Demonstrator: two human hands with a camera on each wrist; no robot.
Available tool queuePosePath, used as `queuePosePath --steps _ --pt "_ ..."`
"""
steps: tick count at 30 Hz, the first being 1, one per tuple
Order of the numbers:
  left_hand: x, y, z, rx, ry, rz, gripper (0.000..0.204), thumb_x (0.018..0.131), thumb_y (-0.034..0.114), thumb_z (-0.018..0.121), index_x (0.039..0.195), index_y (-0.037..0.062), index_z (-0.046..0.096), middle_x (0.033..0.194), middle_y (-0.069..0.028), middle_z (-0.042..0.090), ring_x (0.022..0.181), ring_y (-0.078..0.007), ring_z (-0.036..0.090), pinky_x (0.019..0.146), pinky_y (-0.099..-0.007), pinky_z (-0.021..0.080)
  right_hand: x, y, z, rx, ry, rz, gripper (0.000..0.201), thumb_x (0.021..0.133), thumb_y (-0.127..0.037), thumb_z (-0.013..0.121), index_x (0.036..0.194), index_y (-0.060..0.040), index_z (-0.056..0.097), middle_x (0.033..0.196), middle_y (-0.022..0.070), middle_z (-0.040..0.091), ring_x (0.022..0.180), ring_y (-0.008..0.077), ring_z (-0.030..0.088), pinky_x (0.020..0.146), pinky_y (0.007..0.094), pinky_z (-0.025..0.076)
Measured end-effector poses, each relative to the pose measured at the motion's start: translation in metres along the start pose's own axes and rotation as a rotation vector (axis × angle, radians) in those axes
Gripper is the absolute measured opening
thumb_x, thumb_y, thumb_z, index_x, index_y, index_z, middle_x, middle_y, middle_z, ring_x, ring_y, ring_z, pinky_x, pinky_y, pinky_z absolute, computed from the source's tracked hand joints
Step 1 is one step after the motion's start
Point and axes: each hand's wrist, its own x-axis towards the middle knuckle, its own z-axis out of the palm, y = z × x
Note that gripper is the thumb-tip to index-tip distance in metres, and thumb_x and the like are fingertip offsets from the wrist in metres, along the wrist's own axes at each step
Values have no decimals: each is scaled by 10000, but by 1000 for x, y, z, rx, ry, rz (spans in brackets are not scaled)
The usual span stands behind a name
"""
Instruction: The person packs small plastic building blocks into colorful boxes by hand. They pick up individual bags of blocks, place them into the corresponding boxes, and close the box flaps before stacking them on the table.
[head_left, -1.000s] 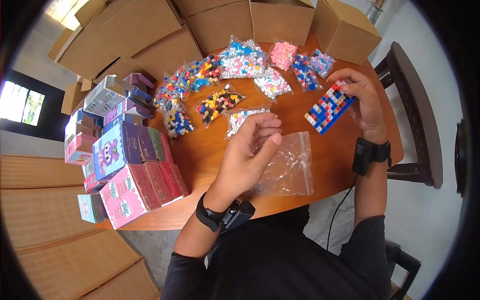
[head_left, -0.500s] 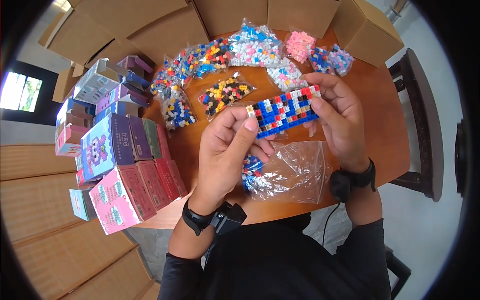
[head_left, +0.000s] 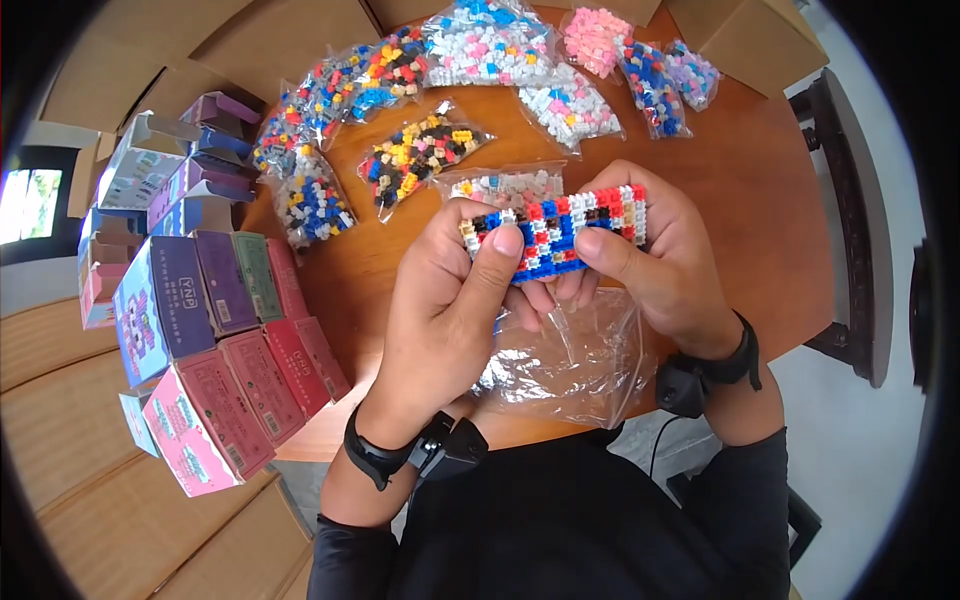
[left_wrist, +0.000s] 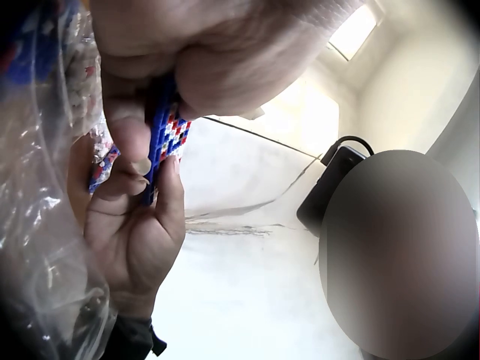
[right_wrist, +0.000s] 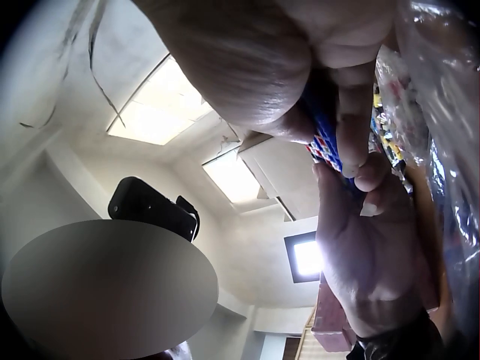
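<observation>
Both hands hold a flat panel of small toy building bricks [head_left: 553, 235], patterned in blue, white, red and black, above the table. My left hand [head_left: 440, 315] grips its left end, the thumb lying on the patterned face. My right hand [head_left: 668, 270] pinches the right part, its thumb pressed near the middle and its fingers behind. In the left wrist view the panel [left_wrist: 166, 139] stands edge-on between the fingers and thumbs, its blue back showing. The right wrist view also shows the panel [right_wrist: 324, 142] between both hands. Beneath the hands lies a clear plastic bag [head_left: 580, 385].
Several bags of loose bricks lie across the table [head_left: 730, 200], including a yellow-and-black one [head_left: 420, 155] and a pink one [head_left: 597, 42]. Small printed boxes [head_left: 215, 400] are stacked on the left. Cardboard cartons [head_left: 290, 45] line the back; a dark chair [head_left: 845, 230] stands at right.
The panel has come from the right, where only my right hand held it, to the middle. My left hand, free before, has taken its left end. My right thumb has shifted inward along the face.
</observation>
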Motion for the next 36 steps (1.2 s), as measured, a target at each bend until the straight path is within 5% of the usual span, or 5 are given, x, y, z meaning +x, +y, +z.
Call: queuePosePath --steps 8,11,23,29,36 --pt "-3 -3 5 89 49 36 248 989 257 469 1030 13 466 830 -108 628 663 -128 607 550 -226 485 -3 4 0 39 -2 9 199 916 -138 596 1028 2 509 814 68 643 687 72 611 631 214 519" --pt "-4 -1 9 80 64 8 204 1008 200 418 1000 -2 442 795 -57 594 659 -73 567 562 -207 468 -4 4 -1 42 -2 10 198 918 -137 593 1033 0 507 817 65 641 688 71 608 631 215 517" --pt "-2 -2 10 78 94 39 188 1000 185 442 990 -3 445 789 -66 598 638 -70 559 550 -203 458 -3 5 3 20 24 -19 238 895 -160 620 1016 -2 490 804 78 625 689 96 614 595 217 504" --pt "-2 -1 10 154 103 5 142 935 84 565 997 8 462 798 -36 590 662 -57 566 580 -201 472 -2 8 1 -9 16 -7 262 838 -95 686 996 2 501 820 83 626 700 91 611 614 216 502" --pt "-2 -15 2 249 73 202 183 855 -60 600 1006 -2 513 937 -60 581 811 -96 583 690 -214 466 1 14 -9 -196 -50 -155 249 814 -17 683 1010 9 531 931 97 612 797 101 610 658 209 495"
